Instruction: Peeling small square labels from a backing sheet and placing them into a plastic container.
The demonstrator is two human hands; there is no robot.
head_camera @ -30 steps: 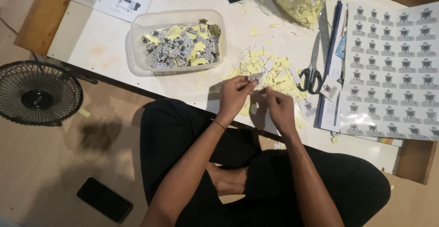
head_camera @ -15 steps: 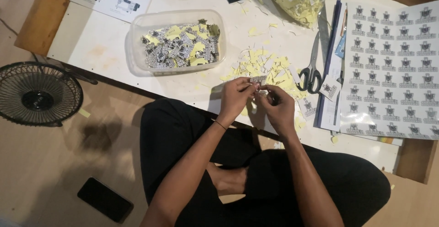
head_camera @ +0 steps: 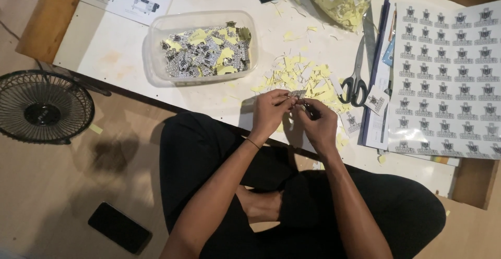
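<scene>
tub (head_camera: pixel 156 50) left of scissors (head_camera: pixel 356 76), sticker sheets (head_camera: pixel 449 76) right, fan (head_camera: pixel 44 107) on floor

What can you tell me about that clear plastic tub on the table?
The clear plastic tub is a shallow rectangular container with rounded corners and no lid on it. It sits upright on the white tabletop, up and to the left of the person's hands, neither of which touches it. It holds a loose heap of small black-and-white cut-out stickers mixed with pale yellow backing scraps.
</scene>
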